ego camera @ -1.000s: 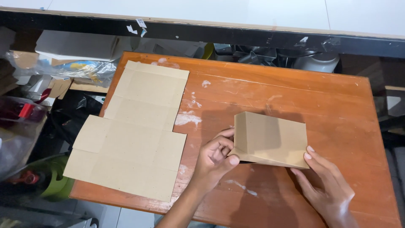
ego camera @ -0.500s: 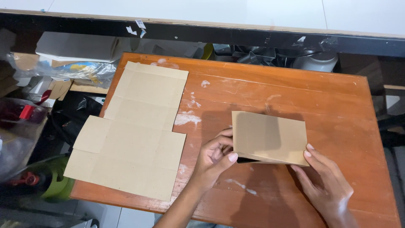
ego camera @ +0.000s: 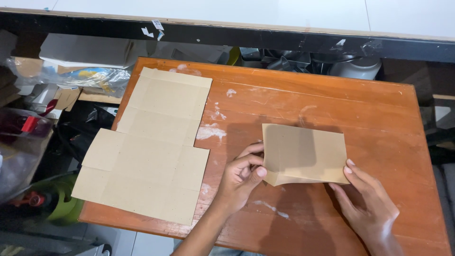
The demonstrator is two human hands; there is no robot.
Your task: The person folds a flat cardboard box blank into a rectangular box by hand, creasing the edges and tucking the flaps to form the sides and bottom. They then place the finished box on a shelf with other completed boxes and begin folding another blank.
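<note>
From my remote seat, scanning from the left: a clear plastic bag with blue and yellow contents [ego camera: 90,78] lies off the table's edge, and beyond it a flat pale grey box [ego camera: 85,50]; I cannot make out any print on either. On the worn orange-brown wooden table [ego camera: 303,99] lies a stack of flat, creased brown cardboard box blanks [ego camera: 151,151], unfolded. My left hand [ego camera: 239,182] has its fingers curled, thumb pinching the near left corner of the folded brown cardboard piece [ego camera: 303,154] at the table's centre. My right hand [ego camera: 367,204] is spread, fingertips pressing that piece's near right corner. I judge the fold only begun: the piece is doubled over and its near edge bows up, no walls yet standing.
</note>
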